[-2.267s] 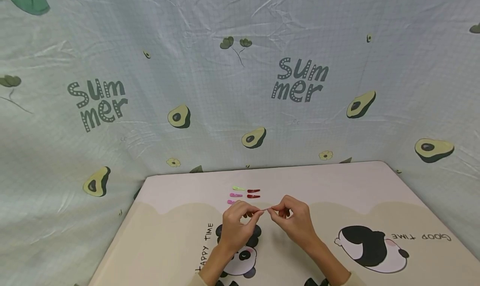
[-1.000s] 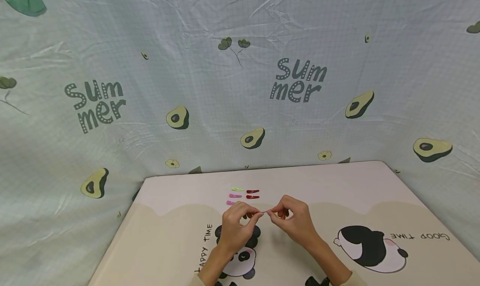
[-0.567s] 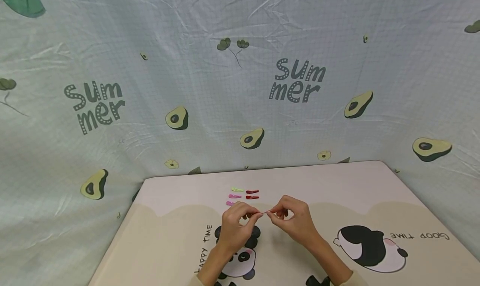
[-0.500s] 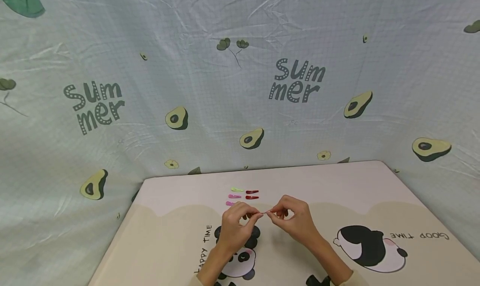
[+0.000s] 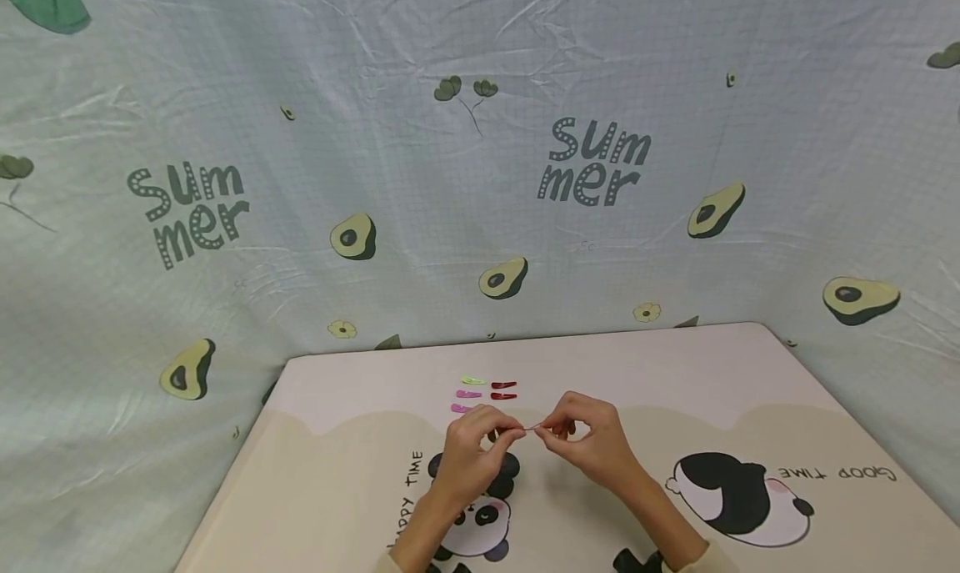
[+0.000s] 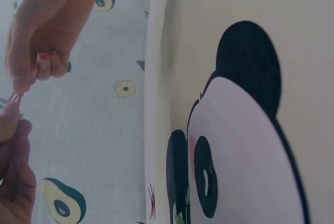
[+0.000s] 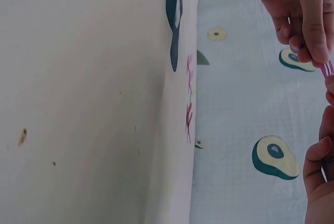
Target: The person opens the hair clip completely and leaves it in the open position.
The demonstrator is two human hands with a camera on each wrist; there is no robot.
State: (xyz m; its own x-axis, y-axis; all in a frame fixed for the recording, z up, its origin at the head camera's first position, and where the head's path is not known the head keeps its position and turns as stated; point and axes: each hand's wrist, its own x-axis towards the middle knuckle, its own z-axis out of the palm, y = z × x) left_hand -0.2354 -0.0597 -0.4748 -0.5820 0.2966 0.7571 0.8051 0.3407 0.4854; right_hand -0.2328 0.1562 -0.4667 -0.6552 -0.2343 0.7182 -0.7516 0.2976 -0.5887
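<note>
A small pink clip (image 7: 327, 69) is held between the two hands above the table; in the left wrist view its pink end (image 6: 16, 97) shows between the fingertips. The left hand (image 5: 477, 452) pinches one end with thumb and forefinger, and the right hand (image 5: 587, 438) pinches the other. Behind the left hand, on the table, lie a yellow-green clip (image 5: 472, 381), two pink clips (image 5: 468, 394) and two dark red clips (image 5: 504, 396). The fingertips hide most of the held clip.
The table (image 5: 337, 464) has a pale cover with a printed panda (image 5: 472, 531) under the left forearm and a black-and-white printed animal (image 5: 738, 498) to the right. A curtain (image 5: 420, 164) with avocado prints stands behind the table's far edge.
Both hands keep their pinch on the clip and have barely moved. The view has shifted very slightly; the clips on the table lie as before.
</note>
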